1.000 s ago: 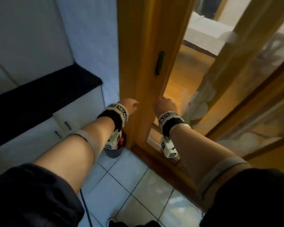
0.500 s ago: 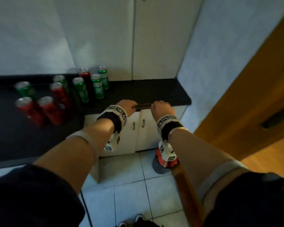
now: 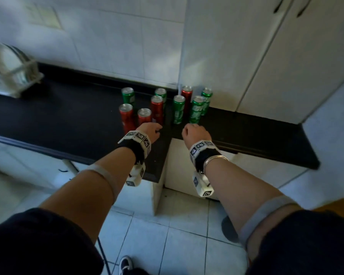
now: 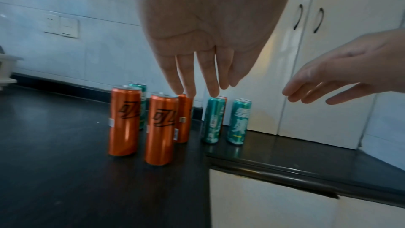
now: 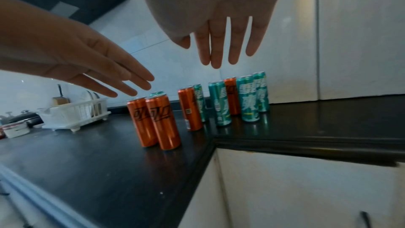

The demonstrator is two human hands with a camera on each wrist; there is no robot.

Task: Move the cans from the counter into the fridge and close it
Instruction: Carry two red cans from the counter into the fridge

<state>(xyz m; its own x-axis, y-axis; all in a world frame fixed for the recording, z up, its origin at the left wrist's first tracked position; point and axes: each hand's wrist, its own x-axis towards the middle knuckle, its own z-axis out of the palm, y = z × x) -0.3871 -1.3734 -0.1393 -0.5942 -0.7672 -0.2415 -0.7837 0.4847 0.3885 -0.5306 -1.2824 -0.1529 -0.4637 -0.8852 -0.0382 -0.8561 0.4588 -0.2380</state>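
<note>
Several slim cans, red and green, stand upright in a cluster on the black counter (image 3: pixel 68 120). The nearest red can (image 3: pixel 144 116) is just beyond my left hand (image 3: pixel 150 130). The nearest green can (image 3: pixel 196 112) is just beyond my right hand (image 3: pixel 195 132). In the left wrist view my left hand (image 4: pixel 197 75) has straight fingers hovering above the red cans (image 4: pixel 161 129), touching nothing. In the right wrist view my right hand (image 5: pixel 221 46) is likewise flat and empty above the green cans (image 5: pixel 249 98). No fridge is in view.
A white dish rack (image 3: pixel 10 72) with plates sits at the counter's far left, with a pot (image 5: pixel 24 115) beyond it. Tall white cupboard doors (image 3: pixel 266 56) rise behind the cans. The counter makes an inner corner (image 3: pixel 169 139) between my hands, over white lower cabinets (image 3: pixel 179 165).
The view has swung left from a wooden door to the counter. The cans now sit in the middle, and both hands have come forward over the counter edge close to them.
</note>
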